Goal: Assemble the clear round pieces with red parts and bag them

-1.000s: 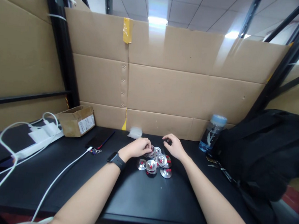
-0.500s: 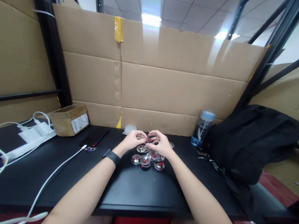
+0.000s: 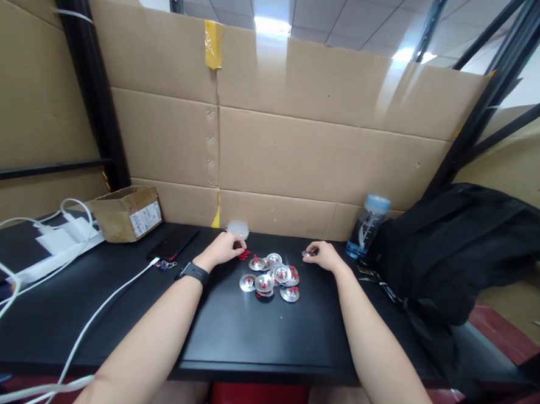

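Observation:
My left hand [image 3: 225,247] is closed in a pinch at a small bunch of red elastic loops [image 3: 243,255] on the black tabletop, left of the pile. My right hand [image 3: 325,256] pinches the edge of a small silver finger cymbal [image 3: 307,254] low over the table on the right. Between the hands lies a loose, overlapping group of several more finger cymbals [image 3: 264,283], domed metal discs with red loops at their centres. One finger cymbal [image 3: 247,282] rests at the group's left edge. Another finger cymbal [image 3: 290,294] sits at its front right.
A translucent white item [image 3: 238,229] stands against the cardboard wall. On the left are a phone [image 3: 172,245], an open carton [image 3: 127,213], a power strip [image 3: 60,253] and white cables. A water bottle [image 3: 368,226] and a black backpack [image 3: 459,250] occupy the right.
My hands, which were together over the pile at a finger cymbal, have parted. The left moved left to the red loops, the right moved right with a finger cymbal.

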